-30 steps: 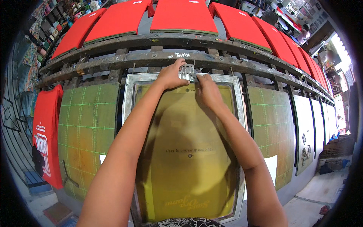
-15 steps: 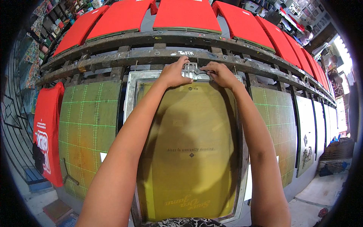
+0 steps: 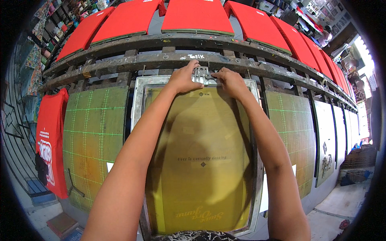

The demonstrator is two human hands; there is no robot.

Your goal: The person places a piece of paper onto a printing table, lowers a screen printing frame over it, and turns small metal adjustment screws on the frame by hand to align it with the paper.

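A yellow screen (image 3: 193, 128) in a silver metal frame lies before me, with faint lettering and dark cross marks on it. A slotted metal bracket (image 3: 200, 74) sits at its top edge, by the steel rail. My left hand (image 3: 184, 79) is closed on the bracket's left side, thumb at its lower edge. My right hand (image 3: 228, 81) is closed on a small metal spanner (image 3: 212, 76) set at the bracket's right side. Both forearms reach up over the screen.
Red shirts (image 3: 197, 16) lie on boards beyond two dark steel rails (image 3: 132, 64). Green gridded boards (image 3: 92, 120) flank the screen, white boards (image 3: 321, 128) stand farther right, and a printed red shirt (image 3: 50, 120) hangs at left. A person (image 3: 323, 38) is at the far back right.
My right hand has risen and swung rightward since a second ago, the spanner turning flatter, then shifted slightly left. My left hand stays on the bracket.
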